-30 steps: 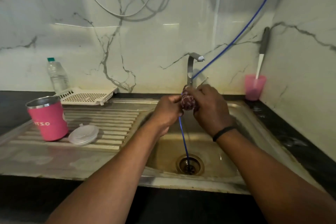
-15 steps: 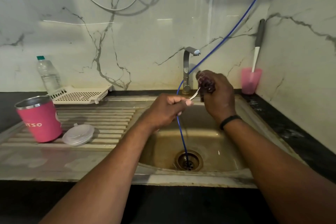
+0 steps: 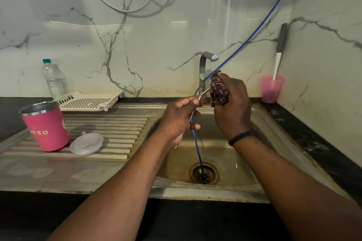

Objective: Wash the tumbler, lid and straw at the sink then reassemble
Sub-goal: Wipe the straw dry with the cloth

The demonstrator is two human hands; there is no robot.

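Since a second ago, lifted from a joined clasp low before the tap and drawn apart: right hand (image 3: 233,107) now raised beside the tap (image 3: 203,76), left hand (image 3: 179,121) lower and to its left, more of the straw (image 3: 203,92) bared between them. Nearest, both forearms reaching over the front edge of the sink (image 3: 195,191). Left grip curled round the thin metal straw, thumb on top, lower end poking out under the palm. Right grip closed round a dark striped scrubber (image 3: 218,91), wrapped on the straw's upper bent end; black band on that wrist. Directly below the grips, a blue hose (image 3: 196,146) running down into the drain (image 3: 203,173). Well left of the left grip, on the ribbed drainboard, the clear lid (image 3: 87,144) lying flat, just beside the pink tumbler (image 3: 46,127), upright and open. Farther back on that side, a white perforated tray (image 3: 88,100) and a plastic water bottle (image 3: 53,79) on the dark bench (image 3: 11,107). Right of the right grip, in the far corner, a pink cup (image 3: 271,89) with a brush standing in it.
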